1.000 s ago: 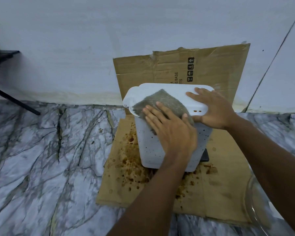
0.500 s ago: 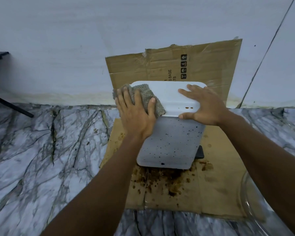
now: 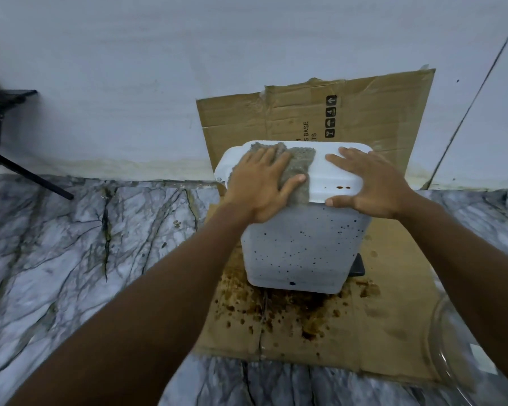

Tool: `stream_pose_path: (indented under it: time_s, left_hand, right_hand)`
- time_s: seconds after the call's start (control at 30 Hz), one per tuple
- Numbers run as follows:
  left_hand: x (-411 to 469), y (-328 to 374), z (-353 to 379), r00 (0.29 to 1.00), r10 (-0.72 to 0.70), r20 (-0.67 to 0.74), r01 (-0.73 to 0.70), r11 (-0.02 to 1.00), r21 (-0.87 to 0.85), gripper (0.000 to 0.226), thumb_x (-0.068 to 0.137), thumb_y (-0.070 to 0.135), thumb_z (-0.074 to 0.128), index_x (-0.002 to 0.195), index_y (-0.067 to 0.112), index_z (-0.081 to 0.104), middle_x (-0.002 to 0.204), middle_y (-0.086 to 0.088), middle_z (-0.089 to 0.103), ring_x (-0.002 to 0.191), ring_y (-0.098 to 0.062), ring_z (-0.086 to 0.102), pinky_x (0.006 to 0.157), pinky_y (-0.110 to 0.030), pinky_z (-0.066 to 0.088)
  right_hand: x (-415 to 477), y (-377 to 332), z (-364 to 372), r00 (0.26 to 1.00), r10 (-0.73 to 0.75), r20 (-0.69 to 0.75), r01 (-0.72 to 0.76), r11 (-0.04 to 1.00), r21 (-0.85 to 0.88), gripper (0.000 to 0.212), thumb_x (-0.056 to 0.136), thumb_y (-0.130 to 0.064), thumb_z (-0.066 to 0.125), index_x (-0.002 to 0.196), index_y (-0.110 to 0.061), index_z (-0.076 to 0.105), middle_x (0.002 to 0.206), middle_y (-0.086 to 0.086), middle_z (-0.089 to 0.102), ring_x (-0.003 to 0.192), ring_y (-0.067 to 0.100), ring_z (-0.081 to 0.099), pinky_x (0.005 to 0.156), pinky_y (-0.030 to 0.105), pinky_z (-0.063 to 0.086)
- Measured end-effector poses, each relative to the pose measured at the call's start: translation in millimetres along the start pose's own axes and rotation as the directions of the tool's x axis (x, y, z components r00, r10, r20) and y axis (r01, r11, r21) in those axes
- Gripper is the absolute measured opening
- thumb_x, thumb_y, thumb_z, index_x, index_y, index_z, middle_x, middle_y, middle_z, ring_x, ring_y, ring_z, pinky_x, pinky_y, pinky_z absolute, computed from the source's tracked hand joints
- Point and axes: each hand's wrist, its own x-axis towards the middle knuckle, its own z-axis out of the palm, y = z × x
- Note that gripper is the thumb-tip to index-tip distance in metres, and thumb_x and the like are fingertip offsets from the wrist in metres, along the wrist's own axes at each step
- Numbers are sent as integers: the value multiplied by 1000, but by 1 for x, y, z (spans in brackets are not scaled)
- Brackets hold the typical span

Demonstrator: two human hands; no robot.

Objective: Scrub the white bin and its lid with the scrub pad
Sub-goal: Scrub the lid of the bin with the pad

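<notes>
While left hand (image 3: 260, 186) presses pad (image 3: 298, 168) flat, fingers spread | pad now mid-lid (image 3: 335, 174) | right hand (image 3: 373, 183) splayed

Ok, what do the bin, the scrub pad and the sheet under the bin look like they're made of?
Bin: likely moulded plastic, smooth white with rounded corners, dark-speckled. Scrub pad: grey fibrous, fuzzy, probably synthetic scouring material; it drapes over the lid edge. Sheet: brown corrugated cardboard, creased, matte, stained with brown splatter.

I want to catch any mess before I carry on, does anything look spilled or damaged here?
Yes. Brown liquid has spilled and splattered on the cardboard at the foot of the bin. The bin's front is dotted with dark specks, and two brown drops sit on the lid. The cardboard's top edge is torn.
</notes>
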Motion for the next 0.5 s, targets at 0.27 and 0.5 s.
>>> stream_pose_path:
  time_s: [0.27,0.5]
  left_hand:
    - [-9,-43,0,999,-27,-20,26,996,-83,79,99,71,14,151,21,44,157,-12,42,147,-28,32,122,-49,22]
    - [2,2,-8,982,137,129,-146,987,60,75,99,71,19,161,28,21,167,-11,21,154,-27,17,124,-41,8]
  right_hand:
    - [-2,5,3,1000,5,7,-6,1000,4,98,72,-70,68,155,-38,25,165,-5,17,152,14,11,124,38,1]
    - [0,5,3,1000,2,3,-2,1000,1,101,68,-75,65,154,-38,26,165,-4,18,152,14,12,124,38,3]
